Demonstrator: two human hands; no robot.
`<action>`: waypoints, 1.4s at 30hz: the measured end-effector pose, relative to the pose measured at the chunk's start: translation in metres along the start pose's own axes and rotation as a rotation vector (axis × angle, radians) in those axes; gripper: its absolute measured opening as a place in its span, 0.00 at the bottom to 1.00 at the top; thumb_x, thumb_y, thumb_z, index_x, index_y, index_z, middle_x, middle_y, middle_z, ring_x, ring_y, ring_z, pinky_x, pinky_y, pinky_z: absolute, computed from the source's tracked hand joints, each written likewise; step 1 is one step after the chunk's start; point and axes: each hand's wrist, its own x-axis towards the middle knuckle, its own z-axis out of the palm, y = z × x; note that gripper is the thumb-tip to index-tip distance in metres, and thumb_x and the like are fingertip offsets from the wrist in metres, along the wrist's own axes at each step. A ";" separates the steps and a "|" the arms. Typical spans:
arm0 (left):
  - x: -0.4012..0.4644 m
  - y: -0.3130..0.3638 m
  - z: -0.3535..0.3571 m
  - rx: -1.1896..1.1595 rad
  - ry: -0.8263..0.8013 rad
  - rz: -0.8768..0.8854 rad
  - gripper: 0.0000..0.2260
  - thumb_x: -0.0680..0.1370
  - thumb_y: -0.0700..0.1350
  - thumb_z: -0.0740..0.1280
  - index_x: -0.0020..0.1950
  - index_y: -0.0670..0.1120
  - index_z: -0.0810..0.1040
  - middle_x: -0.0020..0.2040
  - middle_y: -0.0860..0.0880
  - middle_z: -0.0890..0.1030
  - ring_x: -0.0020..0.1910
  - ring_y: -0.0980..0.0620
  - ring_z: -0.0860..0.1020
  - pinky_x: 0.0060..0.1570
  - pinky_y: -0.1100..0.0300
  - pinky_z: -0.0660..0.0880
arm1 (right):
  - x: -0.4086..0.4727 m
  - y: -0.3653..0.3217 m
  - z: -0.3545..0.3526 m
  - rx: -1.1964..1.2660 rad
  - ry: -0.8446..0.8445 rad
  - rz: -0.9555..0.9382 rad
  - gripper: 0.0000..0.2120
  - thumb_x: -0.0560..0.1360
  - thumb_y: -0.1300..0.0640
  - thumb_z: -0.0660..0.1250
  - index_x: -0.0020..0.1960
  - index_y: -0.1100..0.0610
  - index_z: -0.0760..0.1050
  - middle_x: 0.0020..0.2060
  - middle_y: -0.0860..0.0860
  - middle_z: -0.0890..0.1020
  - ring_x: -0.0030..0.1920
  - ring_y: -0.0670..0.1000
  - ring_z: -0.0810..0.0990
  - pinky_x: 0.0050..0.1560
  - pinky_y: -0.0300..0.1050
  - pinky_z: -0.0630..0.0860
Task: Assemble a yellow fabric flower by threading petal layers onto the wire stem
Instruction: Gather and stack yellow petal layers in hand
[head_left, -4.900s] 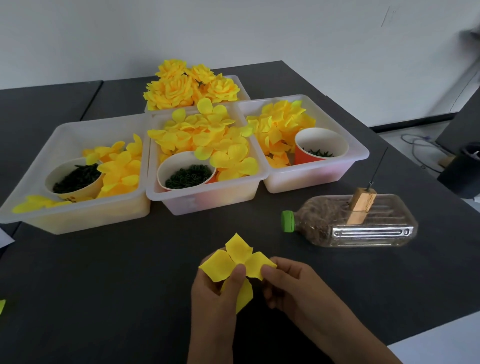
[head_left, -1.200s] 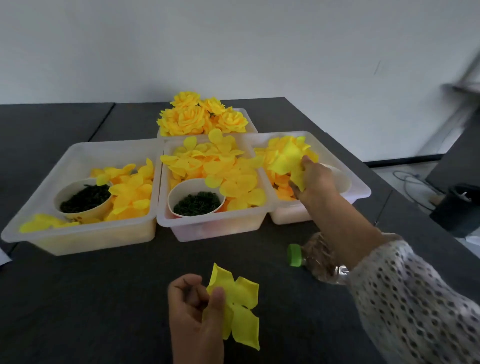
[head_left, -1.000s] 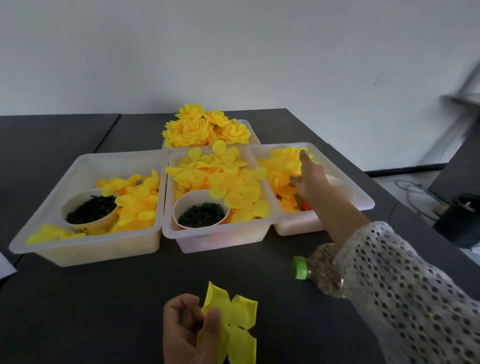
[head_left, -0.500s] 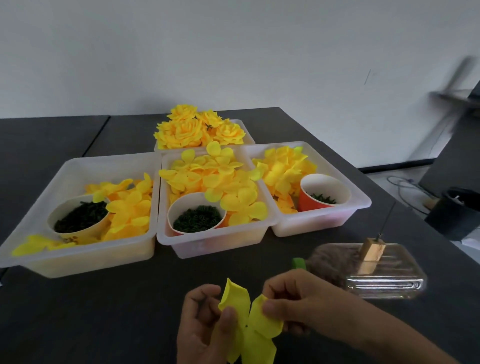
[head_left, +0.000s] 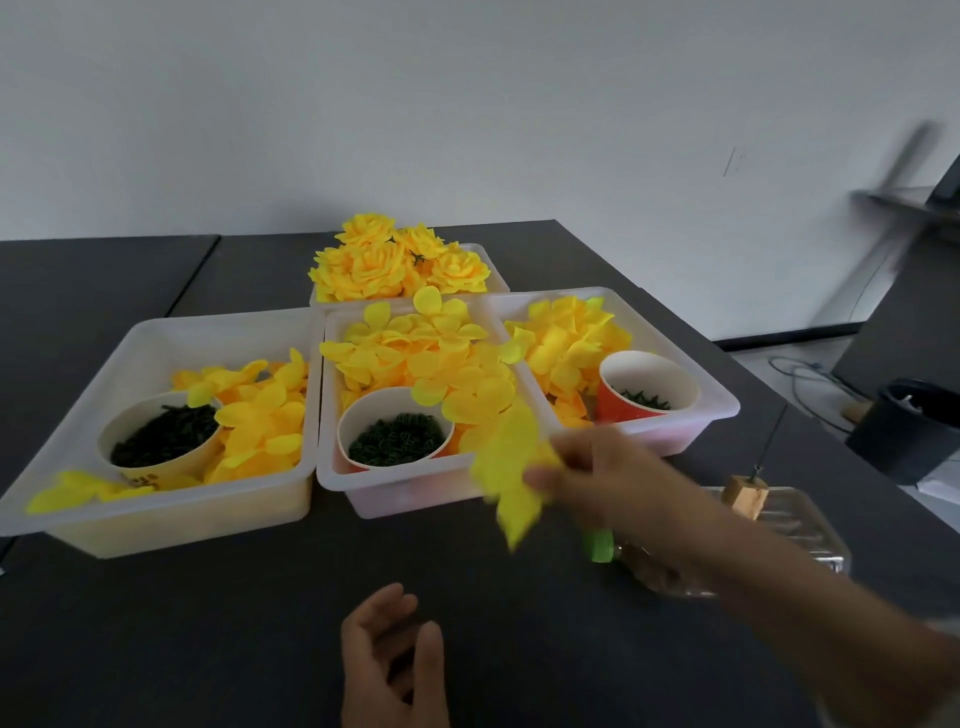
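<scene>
The right hand (head_left: 587, 475) is showing bare, with no ring or glove, and its forearm is running bare toward the lower right corner, where a pale edge, perhaps a sleeve, is blurring out of view. The left hand (head_left: 392, 660) is likewise showing bare fingers, nothing worn on them.

Showing only dark, unreadable lettering low on the cream paper cup (head_left: 156, 470), far beyond the left hand (head_left: 392, 660).
</scene>
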 end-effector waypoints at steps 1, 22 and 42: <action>-0.001 -0.003 0.000 0.045 0.006 0.030 0.20 0.73 0.33 0.71 0.50 0.57 0.71 0.52 0.53 0.78 0.46 0.50 0.79 0.44 0.53 0.75 | 0.019 -0.003 -0.011 0.009 0.142 0.010 0.12 0.76 0.53 0.68 0.36 0.57 0.75 0.26 0.48 0.72 0.25 0.44 0.70 0.27 0.35 0.69; 0.002 -0.017 0.000 0.159 -0.071 0.055 0.21 0.72 0.28 0.68 0.48 0.55 0.72 0.47 0.50 0.79 0.40 0.49 0.78 0.38 0.62 0.69 | 0.168 0.073 -0.046 -1.161 -0.091 0.227 0.11 0.78 0.54 0.62 0.59 0.54 0.75 0.58 0.52 0.78 0.58 0.54 0.75 0.63 0.51 0.68; 0.008 -0.035 0.005 0.111 -0.019 0.123 0.23 0.71 0.24 0.67 0.47 0.54 0.73 0.44 0.49 0.80 0.39 0.46 0.78 0.38 0.59 0.70 | 0.164 0.029 -0.094 -1.312 -0.008 0.098 0.14 0.80 0.51 0.62 0.59 0.58 0.76 0.61 0.57 0.75 0.64 0.60 0.68 0.64 0.55 0.65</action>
